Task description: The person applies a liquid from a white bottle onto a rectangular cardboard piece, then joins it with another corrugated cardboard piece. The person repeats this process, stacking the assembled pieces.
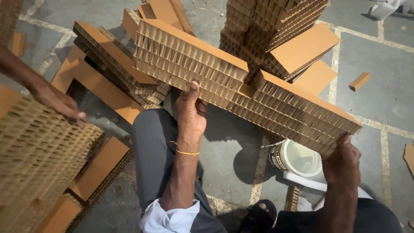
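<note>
A long stack of brown honeycomb cardboard strips (241,90) is held between my two hands, tilted down to the right. My left hand (190,113) presses its underside near the middle, thumb up against the open cells. My right hand (341,160) grips the lower right end. Another person's hand (56,100) reaches in from the left and rests on a separate honeycomb cardboard stack (34,164) in the near left corner.
Piles of honeycomb cardboard pieces (116,64) lie on the concrete floor ahead, with a tall pile (267,26) at the top. A white plastic tub (297,159) sits below the held stack. A small cardboard offcut (359,81) lies at right. My knee (151,142) and sandalled foot (258,213) are below.
</note>
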